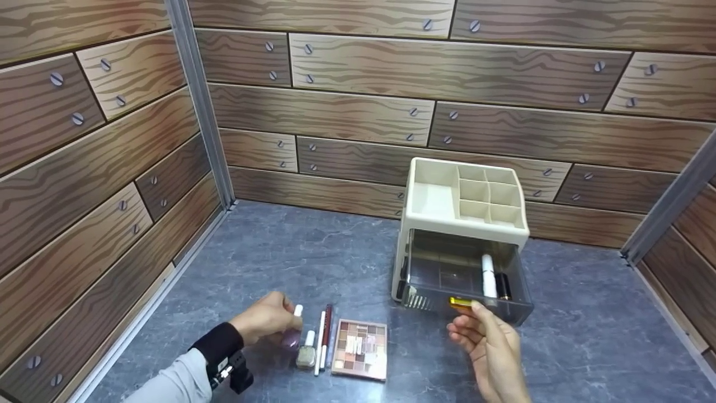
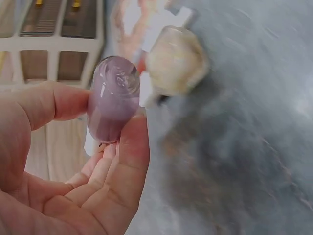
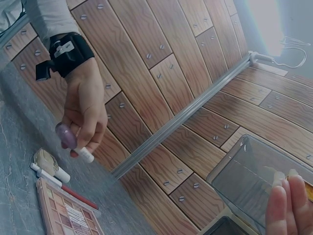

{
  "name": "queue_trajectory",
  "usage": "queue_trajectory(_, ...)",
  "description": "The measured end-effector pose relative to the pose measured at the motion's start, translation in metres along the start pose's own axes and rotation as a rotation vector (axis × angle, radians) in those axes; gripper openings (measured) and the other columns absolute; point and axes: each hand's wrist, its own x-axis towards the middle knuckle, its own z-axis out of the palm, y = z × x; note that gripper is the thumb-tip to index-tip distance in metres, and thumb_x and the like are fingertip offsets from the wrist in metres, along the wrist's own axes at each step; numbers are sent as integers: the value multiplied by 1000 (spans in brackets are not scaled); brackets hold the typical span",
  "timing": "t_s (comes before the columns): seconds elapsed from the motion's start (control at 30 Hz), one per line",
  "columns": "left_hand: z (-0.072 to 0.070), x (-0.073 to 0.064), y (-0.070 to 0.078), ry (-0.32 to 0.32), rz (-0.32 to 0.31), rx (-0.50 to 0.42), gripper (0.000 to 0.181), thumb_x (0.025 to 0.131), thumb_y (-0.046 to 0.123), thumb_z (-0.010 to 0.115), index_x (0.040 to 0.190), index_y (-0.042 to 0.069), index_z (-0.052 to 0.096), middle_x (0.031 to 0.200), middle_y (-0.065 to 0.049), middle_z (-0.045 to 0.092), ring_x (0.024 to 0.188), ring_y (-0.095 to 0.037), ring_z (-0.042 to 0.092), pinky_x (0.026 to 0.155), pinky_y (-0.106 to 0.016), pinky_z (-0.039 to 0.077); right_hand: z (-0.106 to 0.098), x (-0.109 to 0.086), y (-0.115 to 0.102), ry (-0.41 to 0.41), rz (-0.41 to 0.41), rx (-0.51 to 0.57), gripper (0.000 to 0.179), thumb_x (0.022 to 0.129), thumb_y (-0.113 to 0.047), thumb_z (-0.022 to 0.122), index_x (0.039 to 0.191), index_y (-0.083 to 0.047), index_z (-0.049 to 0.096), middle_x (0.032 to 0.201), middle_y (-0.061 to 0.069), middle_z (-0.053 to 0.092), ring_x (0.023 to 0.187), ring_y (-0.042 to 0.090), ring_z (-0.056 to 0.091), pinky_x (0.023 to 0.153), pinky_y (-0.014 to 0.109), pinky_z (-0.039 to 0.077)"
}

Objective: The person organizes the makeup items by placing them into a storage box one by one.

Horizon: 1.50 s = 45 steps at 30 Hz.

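My left hand (image 1: 269,318) pinches a small nail polish bottle (image 2: 113,100) of purple glass with a white cap, just above the table. Between thumb and fingers, its rounded base faces the left wrist camera. At the pulled-out clear drawer (image 1: 442,268) of a cream organizer (image 1: 407,224), my right hand (image 1: 492,350) grips the gold-coloured handle (image 1: 460,303) at the front, thumb on top and fingers below. Inside the drawer lie a white tube (image 1: 488,275) and a black tube (image 1: 504,286), both toward its right side.
Right of the left hand, a second nail polish bottle (image 1: 306,354), a white pencil (image 1: 320,344), a dark red pencil (image 1: 326,330) and an eyeshadow palette (image 1: 359,350) lie in a row. The organizer's top has divided compartments. Wood-patterned walls (image 1: 358,61) enclose the grey table (image 1: 268,246).
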Motion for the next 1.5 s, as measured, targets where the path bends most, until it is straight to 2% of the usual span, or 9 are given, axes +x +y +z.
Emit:
queue_trajectory(0.07, -2, -1, 6, -1, -2, -52, 30, 78, -3, 76, 95, 2, 52, 87, -10, 58, 57, -13, 53, 47, -23, 51, 0, 0, 1, -1, -6, 1, 33, 111, -19, 50, 95, -7, 76, 76, 1, 74, 71, 14, 75, 67, 24, 64)
queue_trajectory(0.13, -3, -1, 12, -5, 3, -80, 35, 78, -1, 77, 102, 1, 51, 90, -11, 58, 59, -13, 51, 47, -22, 45, 0, -1, 0, -3, -10, 1, 33, 111, -19, 50, 95, -7, 76, 76, 1, 75, 71, 14, 75, 67, 24, 64)
queue_trajectory(0.23, -5, -3, 19, -28, 6, -109, 37, 80, 1, 78, 106, 0, 52, 95, -14, 62, 64, -17, 58, 49, -23, 49, 0, -1, 0, 2, -1, 3, 33, 111, -19, 50, 94, -8, 76, 76, 1, 74, 71, 14, 75, 67, 24, 64)
queue_trajectory(0.37, -6, -5, 24, -64, 9, -129, 38, 81, 2, 77, 109, 0, 52, 98, -17, 67, 69, -21, 65, 52, -25, 55, 0, -1, 0, 12, 12, 7, 33, 111, -19, 51, 94, -8, 76, 75, 1, 74, 71, 14, 75, 67, 24, 64)
queue_trajectory(0.53, -7, -5, 27, -105, 24, -178, 35, 84, 0, 75, 111, -3, 52, 96, -19, 69, 67, -20, 66, 52, -26, 58, 0, -1, 1, 7, 4, 12, 32, 111, -19, 51, 94, -8, 76, 76, 1, 74, 71, 15, 75, 68, 24, 64)
queue_trajectory(0.77, -7, -6, 27, -111, 66, -191, 36, 86, 3, 77, 113, -3, 54, 97, -15, 66, 70, -17, 59, 49, -22, 51, -1, -1, 2, -3, -6, 14, 32, 111, -18, 50, 96, -7, 76, 76, 1, 74, 71, 14, 75, 67, 24, 64)
queue_trajectory(0.87, -7, -7, 28, -124, 85, -200, 36, 86, 3, 77, 114, -4, 55, 97, -14, 66, 71, -17, 60, 50, -23, 53, -1, -1, 1, -5, -7, 22, 32, 111, -19, 50, 96, -7, 76, 75, 1, 74, 71, 14, 75, 67, 24, 64)
queue_trajectory(1.13, -8, -9, 38, -190, 112, -285, 40, 88, 2, 75, 121, -5, 52, 105, -18, 68, 78, -22, 67, 60, -29, 63, -1, -1, 1, -3, -8, 31, 33, 111, -18, 51, 94, -7, 77, 75, 1, 74, 70, 14, 76, 67, 24, 64)
queue_trajectory(1.5, -9, -14, 61, -249, 123, -360, 42, 90, 4, 75, 124, -7, 52, 113, -21, 66, 88, -25, 71, 76, -35, 67, -1, -1, 2, -29, -26, 45, 34, 111, -17, 50, 94, -7, 77, 76, 1, 75, 71, 14, 76, 67, 24, 65)
